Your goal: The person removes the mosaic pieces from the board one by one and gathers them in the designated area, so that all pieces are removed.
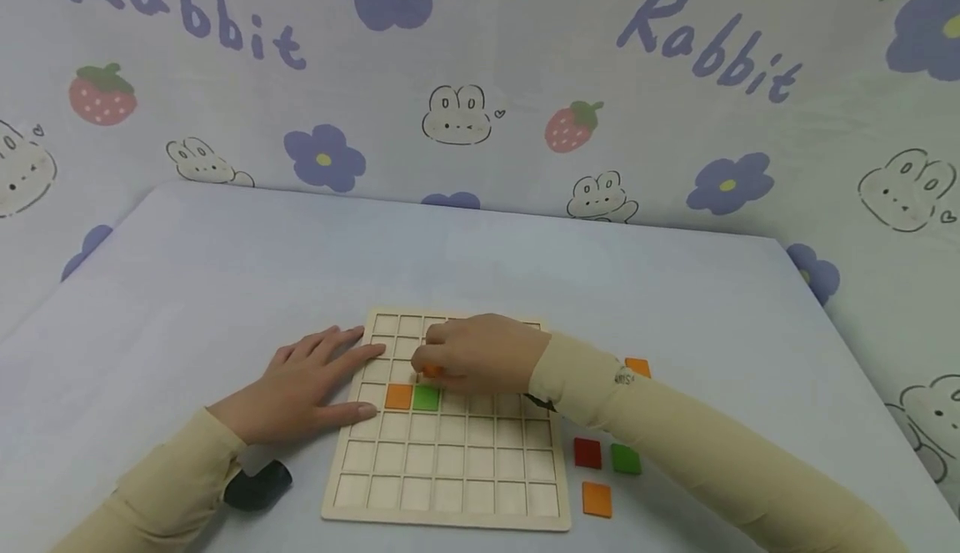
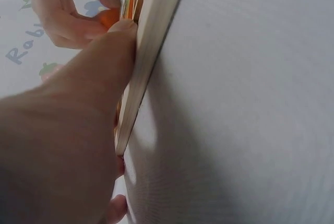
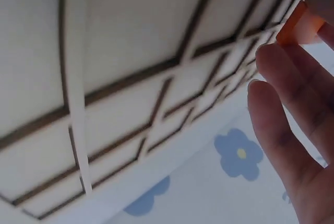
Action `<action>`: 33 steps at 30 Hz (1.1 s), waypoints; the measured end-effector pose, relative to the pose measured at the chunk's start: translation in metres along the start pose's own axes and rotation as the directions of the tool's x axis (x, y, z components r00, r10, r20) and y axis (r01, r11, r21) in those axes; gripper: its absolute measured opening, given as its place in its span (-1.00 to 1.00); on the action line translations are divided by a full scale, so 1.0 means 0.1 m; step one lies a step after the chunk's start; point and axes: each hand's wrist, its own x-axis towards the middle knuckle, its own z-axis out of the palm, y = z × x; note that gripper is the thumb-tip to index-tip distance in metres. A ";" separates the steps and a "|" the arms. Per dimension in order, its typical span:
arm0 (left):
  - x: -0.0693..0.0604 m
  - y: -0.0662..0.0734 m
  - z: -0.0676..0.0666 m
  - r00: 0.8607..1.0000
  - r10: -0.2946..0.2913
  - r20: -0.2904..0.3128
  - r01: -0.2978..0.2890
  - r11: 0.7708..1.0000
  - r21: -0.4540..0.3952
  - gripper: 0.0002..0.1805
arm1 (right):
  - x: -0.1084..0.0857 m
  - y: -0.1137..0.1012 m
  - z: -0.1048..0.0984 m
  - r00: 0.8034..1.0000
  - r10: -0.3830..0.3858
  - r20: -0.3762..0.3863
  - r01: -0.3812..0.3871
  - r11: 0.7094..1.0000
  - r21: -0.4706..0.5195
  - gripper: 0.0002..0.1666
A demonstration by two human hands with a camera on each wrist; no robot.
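A wooden grid board [image 1: 450,518] lies flat on the table, with an orange square tile [image 1: 398,396] and a green square tile [image 1: 426,398] side by side in two of its cells. My right hand [image 1: 483,354] is over the board and pinches another orange tile [image 3: 298,25] between thumb and fingers, tilted, just behind the green tile. My left hand [image 1: 300,382] rests at the board's left edge with fingers spread. Its thumb lies on the rim, as the left wrist view also shows. The right hand and forearm cover part of the board's far right side.
Right of the board lie a loose red tile [image 1: 588,453], a green tile [image 1: 626,459] and an orange tile [image 1: 597,500]. Another orange tile [image 1: 637,367] shows partly behind the right sleeve. A dark object [image 1: 258,486] is under the left wrist. A rabbit-print cloth [image 1: 525,52] hangs behind.
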 end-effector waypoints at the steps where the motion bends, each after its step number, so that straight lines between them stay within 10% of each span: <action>1: 0.00 0.01 0.00 1.000 0.003 -0.001 -0.003 1.000 -0.003 -0.19 | -0.05 -0.01 -0.02 1.000 0.005 -0.008 -0.005 1.000 -0.003 -0.83; 14: 0.01 0.00 0.03 1.000 0.027 -0.009 -0.027 1.000 0.009 -0.19 | -1.37 -0.31 -0.27 0.959 0.155 -0.239 -0.161 0.987 -0.007 -0.59; 21: -0.01 0.03 -0.01 1.000 0.020 0.006 -0.020 1.000 -0.002 -0.19 | -1.99 -0.54 -0.11 0.932 0.317 -0.177 -0.315 0.948 0.040 -0.56; 33: -0.03 0.04 0.01 1.000 0.007 0.008 -0.007 1.000 -0.004 -0.18 | -2.33 -0.76 0.21 0.938 0.332 -0.097 -0.317 0.938 0.142 -0.53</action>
